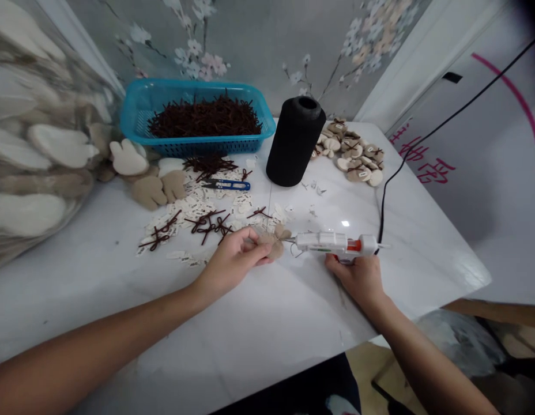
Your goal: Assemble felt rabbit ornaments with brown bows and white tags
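Note:
Between the fingers of my left hand (239, 253) is a beige felt bunny-shaped piece (276, 249), held just above the white table. My right hand (360, 279) is wrapped round the handle of a white hot glue gun (321, 241), whose metal nozzle points left and meets the felt piece, or comes very near it. Left of the piece lie several dark brown cord bows (207, 222) and many small white printed labels (193, 202). Blue thread snips (228, 184) rest on the labels.
A blue basket (198, 139) of brown bows stands at the back, beside a black thread cone (296, 144). Finished-looking bunny pieces (358, 153) are heaped back right. A clear bag (34, 138) of felt shapes fills the left. A black cable (383, 202) runs along the right.

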Demonstrator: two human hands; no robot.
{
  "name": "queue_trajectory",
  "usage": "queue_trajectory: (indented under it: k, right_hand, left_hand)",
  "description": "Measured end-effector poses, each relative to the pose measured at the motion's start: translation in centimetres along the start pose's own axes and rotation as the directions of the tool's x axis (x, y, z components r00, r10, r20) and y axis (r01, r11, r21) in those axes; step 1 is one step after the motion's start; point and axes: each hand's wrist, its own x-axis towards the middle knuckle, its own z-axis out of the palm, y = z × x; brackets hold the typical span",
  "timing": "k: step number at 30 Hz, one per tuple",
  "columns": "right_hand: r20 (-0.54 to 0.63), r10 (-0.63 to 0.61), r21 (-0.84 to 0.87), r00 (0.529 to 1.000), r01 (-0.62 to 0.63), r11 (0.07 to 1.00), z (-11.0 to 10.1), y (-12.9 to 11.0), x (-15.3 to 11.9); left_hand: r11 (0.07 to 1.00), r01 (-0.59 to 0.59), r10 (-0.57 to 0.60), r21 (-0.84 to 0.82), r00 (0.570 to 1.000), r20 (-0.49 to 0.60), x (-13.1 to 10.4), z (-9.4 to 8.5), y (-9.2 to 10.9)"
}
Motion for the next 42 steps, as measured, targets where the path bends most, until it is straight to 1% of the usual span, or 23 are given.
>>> queue_trajectory:
  k: [6, 10, 13, 16, 18, 23, 29, 36, 42]
  right_hand:
    - [-0.026, -0.01, -0.019, 1.0, 0.009, 1.0, 0.07, -0.08, 0.01]
    - [-0.026, 0.005, -0.017, 1.0, -0.006, 1.0, 0.16, 0.0, -0.07]
    - [-0.04, 0.033, -0.002, 0.999, -0.033, 0.999, 0.11, 0.06, -0.11]
    - [-0.057, 0.073, -0.006, 0.996, -0.073, 0.997, 0.0, -0.02, -0.1]
    - [-0.054, 0.071, -0.004, 0.996, -0.071, 0.997, -0.06, -0.16, -0.1]
    - [-0.063, 0.021, 0.015, 0.998, -0.02, 1.0, -0.17, -0.48, -0.12]
    - [-0.048, -0.001, 0.012, 0.999, 0.001, 1.0, -0.34, -0.67, -0.11]
    - [-0.018, -0.002, 0.008, 1.0, 0.002, 1.0, -0.29, -0.55, -0.09]
    - [-0.001, 0.003, 0.008, 1.0, -0.003, 1.0, -0.36, -0.5, -0.14]
  left_hand:
    - [0.999, 0.01, -0.009, -0.039, 1.0, 0.012, -0.09, 0.16, 0.31]
    - [0.99, 0.013, -0.013, -0.138, 1.0, 0.007, -0.04, -0.27, 0.09]
    - [0.977, 0.01, -0.016, -0.213, 1.0, -0.025, 0.04, -0.56, -0.08]
    - [0.971, 0.01, -0.019, -0.24, 0.999, -0.032, 0.0, -0.51, -0.04]
    - [0.976, 0.018, -0.024, -0.217, 0.999, -0.023, -0.1, -0.36, 0.07]
    - [0.994, 0.012, -0.011, -0.109, 1.0, 0.004, -0.33, -0.12, 0.13]
    - [0.993, -0.02, 0.014, -0.119, 0.998, -0.057, -0.26, -0.08, -0.19]
    - [0.997, -0.038, 0.033, -0.065, 0.997, -0.073, -0.13, -0.05, -0.35]
    - [0.998, -0.02, 0.016, -0.058, 0.997, -0.069, -0.15, -0.11, -0.49]
